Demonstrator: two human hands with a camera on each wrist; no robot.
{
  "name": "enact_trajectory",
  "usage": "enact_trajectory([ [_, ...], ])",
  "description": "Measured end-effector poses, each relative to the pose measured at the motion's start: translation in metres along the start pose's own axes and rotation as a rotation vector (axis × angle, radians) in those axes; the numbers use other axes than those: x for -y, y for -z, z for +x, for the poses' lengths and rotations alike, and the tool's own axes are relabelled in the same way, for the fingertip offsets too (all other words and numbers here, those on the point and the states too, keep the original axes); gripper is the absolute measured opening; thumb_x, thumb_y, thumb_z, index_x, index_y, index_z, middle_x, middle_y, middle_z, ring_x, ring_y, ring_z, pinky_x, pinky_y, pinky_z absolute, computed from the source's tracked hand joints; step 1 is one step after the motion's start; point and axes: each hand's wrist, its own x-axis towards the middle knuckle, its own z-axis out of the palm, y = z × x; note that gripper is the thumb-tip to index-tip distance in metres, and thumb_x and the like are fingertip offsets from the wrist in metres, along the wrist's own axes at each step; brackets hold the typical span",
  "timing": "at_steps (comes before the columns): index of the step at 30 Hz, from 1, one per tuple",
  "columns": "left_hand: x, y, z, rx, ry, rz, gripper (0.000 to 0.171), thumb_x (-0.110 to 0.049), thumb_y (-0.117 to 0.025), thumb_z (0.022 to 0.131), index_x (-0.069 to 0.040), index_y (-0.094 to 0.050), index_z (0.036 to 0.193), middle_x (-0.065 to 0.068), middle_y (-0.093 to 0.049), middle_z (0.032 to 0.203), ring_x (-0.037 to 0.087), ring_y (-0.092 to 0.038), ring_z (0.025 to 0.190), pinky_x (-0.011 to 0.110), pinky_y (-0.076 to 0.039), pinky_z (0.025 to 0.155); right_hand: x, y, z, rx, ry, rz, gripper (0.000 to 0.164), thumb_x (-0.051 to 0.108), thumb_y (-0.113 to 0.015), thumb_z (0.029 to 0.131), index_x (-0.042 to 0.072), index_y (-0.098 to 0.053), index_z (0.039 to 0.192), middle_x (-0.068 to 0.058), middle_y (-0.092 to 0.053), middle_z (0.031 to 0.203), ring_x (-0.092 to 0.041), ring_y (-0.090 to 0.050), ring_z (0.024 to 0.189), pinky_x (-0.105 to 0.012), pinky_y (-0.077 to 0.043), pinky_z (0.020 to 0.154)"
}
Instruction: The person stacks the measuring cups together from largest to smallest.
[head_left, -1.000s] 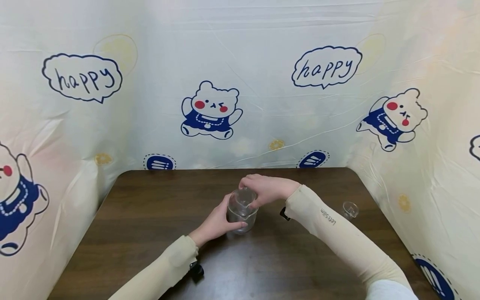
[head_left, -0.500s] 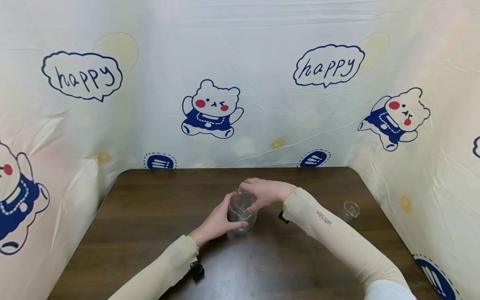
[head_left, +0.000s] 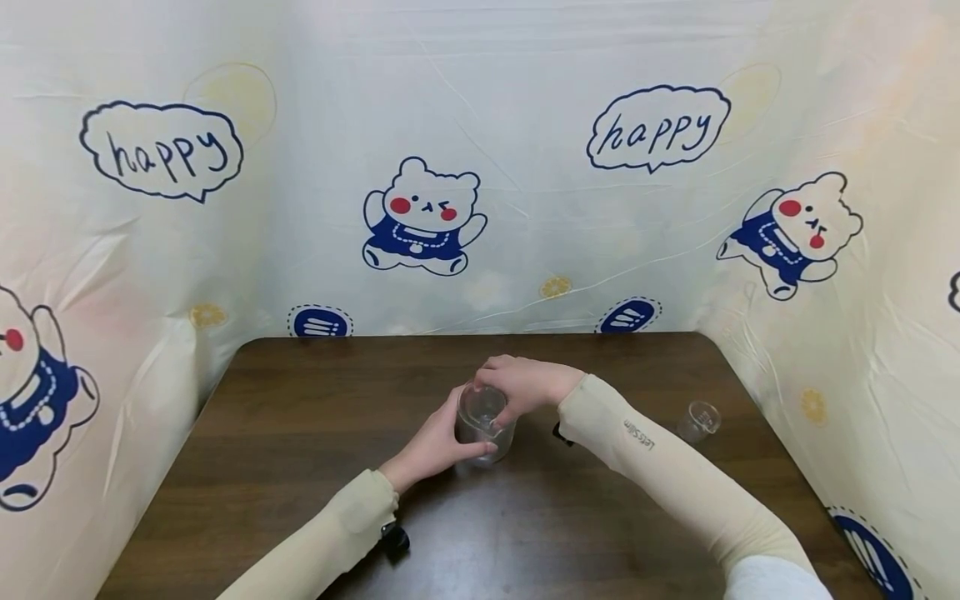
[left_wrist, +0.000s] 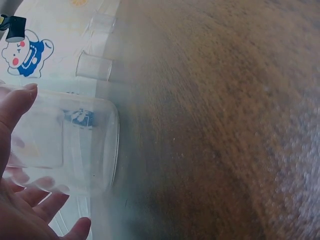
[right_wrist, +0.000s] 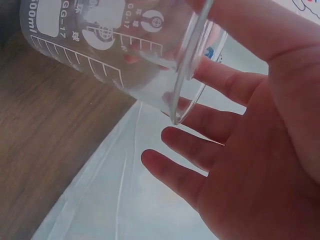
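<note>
Glass inner beaker (head_left: 484, 403) upright inside outer beaker (left_wrist: 104, 150) (bottom unseated); right hand (head_left: 523, 385) pinches former, two o'clock; left hand (head_left: 438, 442) grips latter, eight.

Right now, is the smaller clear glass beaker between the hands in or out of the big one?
In, at least partly: the smaller clear glass beaker shows through the bigger clear glass beaker.

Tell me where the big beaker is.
In the head view, the big beaker is lower centre on the table, the left hand gripping its side, the right hand at its rim.
</note>
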Motion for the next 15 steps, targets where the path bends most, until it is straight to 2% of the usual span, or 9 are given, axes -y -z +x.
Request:
enact_trajectory([
  [4, 0.000, 0.001, 0.001, -0.007, -0.005, -0.002, 0.099, -0.038, -0.090, 0.083, -0.017, -0.031, 0.160, 0.005, -0.049, 0.153, 0.022, -0.055, 0.132, 0.048, -0.045, 0.108, 0.004, -0.001, 0.003, -0.016, -0.014, -0.102, 0.057, 0.036, -0.089, 0.084, 0.016, -0.066, 0.133, -0.005, -0.060, 0.138, -0.023, -0.054, 0.127, -0.042, -0.047, 0.108],
  [10, 0.000, 0.000, 0.001, -0.004, 0.013, 0.005, 0.102, -0.040, -0.090, 0.083, -0.017, -0.029, 0.161, 0.004, -0.048, 0.155, 0.021, -0.055, 0.132, 0.046, -0.044, 0.109, 0.007, -0.007, 0.010, -0.014, -0.010, -0.172, 0.061, 0.037, -0.090, 0.083, 0.015, -0.067, 0.134, -0.005, -0.061, 0.138, -0.024, -0.054, 0.129, -0.044, -0.048, 0.107],
  [12, 0.000, 0.000, 0.000, 0.002, 0.019, 0.000, 0.102, -0.040, -0.089, 0.083, -0.017, -0.028, 0.162, 0.003, -0.047, 0.156, 0.021, -0.054, 0.133, 0.047, -0.045, 0.109, 0.007, -0.009, 0.011, -0.008, -0.014, -0.181, 0.060, 0.037, -0.090, 0.083, 0.014, -0.067, 0.134, -0.007, -0.060, 0.141, -0.027, -0.051, 0.136, -0.046, -0.046, 0.111],
  [15, -0.002, 0.000, -0.001, 0.005, 0.017, -0.010, 0.102, -0.039, -0.089, 0.084, -0.016, -0.027, 0.162, 0.005, -0.046, 0.157, 0.023, -0.054, 0.135, 0.049, -0.044, 0.109, 0.008, -0.011, 0.012, 0.006, -0.037, -0.187, 0.061, 0.037, -0.090, 0.083, 0.015, -0.066, 0.135, -0.011, -0.053, 0.151, -0.034, -0.038, 0.150, -0.052, -0.038, 0.118],
])
